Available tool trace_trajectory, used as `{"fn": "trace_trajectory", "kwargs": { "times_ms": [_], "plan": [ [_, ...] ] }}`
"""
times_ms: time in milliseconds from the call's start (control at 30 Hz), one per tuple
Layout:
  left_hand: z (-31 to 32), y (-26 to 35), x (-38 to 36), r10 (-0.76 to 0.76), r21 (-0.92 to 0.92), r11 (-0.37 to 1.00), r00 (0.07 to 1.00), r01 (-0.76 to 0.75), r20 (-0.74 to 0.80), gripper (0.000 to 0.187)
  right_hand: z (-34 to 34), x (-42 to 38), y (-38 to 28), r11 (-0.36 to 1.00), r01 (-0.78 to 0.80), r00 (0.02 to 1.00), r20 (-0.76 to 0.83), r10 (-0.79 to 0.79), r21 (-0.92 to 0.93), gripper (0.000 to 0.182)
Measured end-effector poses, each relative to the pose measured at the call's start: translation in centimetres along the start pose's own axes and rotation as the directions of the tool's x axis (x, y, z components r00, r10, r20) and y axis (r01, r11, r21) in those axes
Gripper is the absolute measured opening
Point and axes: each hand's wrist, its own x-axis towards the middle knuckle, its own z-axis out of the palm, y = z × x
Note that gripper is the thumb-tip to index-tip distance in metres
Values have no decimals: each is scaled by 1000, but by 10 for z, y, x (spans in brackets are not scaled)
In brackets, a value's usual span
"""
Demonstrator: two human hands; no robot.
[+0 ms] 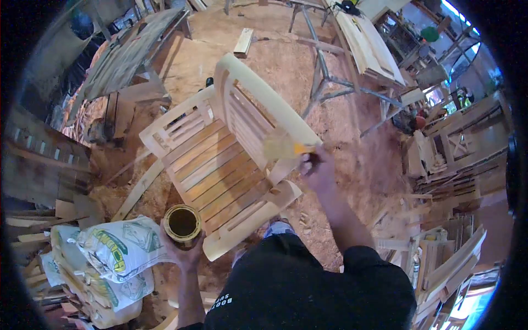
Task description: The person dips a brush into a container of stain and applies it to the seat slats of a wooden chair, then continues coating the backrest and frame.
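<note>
In the head view, a slatted wooden armchair (215,165) stands in front of me, its seat slats a darker, warmer brown than the pale arms and backrest. My right hand (318,168) is closed around the handle of a paintbrush (281,147), whose wide pale bristles are blurred and overlap the backrest. Low on the left, my left hand (184,254) grips a round can (184,239) with dark brown liquid inside. The can is upright beside the front corner of the seat, close to the near armrest (231,242).
Stacked white printed sacks (129,247) lie at the lower left. A plank-topped bench (132,52) stands at the upper left, and a trestle table with boards (368,47) at the upper right. Scrap wood (440,253) is piled along the right. Sawdust covers the floor (352,121).
</note>
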Motion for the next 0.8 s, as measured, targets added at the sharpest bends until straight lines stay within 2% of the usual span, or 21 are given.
{"fn": "trace_trajectory", "kwargs": {
  "times_ms": [67,133,167,233,300,433,467,533,633,733,800],
  "plan": [
    [17,12,-1,-23,-3,1000,999,23,23,117,-17,9,-45,981,180,980,-72,-185,-66,31],
    [45,25,-1,-18,-32,999,999,19,28,117,-26,11,-91,993,104,994,21,-105,52,31],
    [63,36,-2,-163,-217,962,986,167,33,117,-42,19,-112,988,153,986,59,-153,0,31],
    [88,40,-3,-122,-88,988,992,124,28,116,-69,39,-147,963,251,961,147,-235,-101,31],
    [108,61,-2,-86,70,994,996,83,30,115,-69,54,-171,946,270,958,147,-246,-178,30],
    [151,77,-13,-93,52,994,995,96,-46,116,-9,75,-208,875,204,978,136,-159,-439,27],
    [158,77,-21,-133,24,991,989,135,-70,115,-4,91,-215,838,187,976,194,-99,-513,27],
    [171,86,-32,-212,-37,977,970,210,-119,115,9,124,-226,742,170,955,295,40,-648,26],
    [174,120,-36,-245,57,966,961,254,-124,112,42,164,-216,397,273,895,382,229,-876,21],
    [182,108,-54,-337,-132,940,920,315,-199,110,74,181,-183,115,395,806,404,433,-911,20],
    [179,104,-62,-338,-111,940,916,321,-214,108,75,202,-162,29,475,757,425,495,-879,18]
  ]
}}
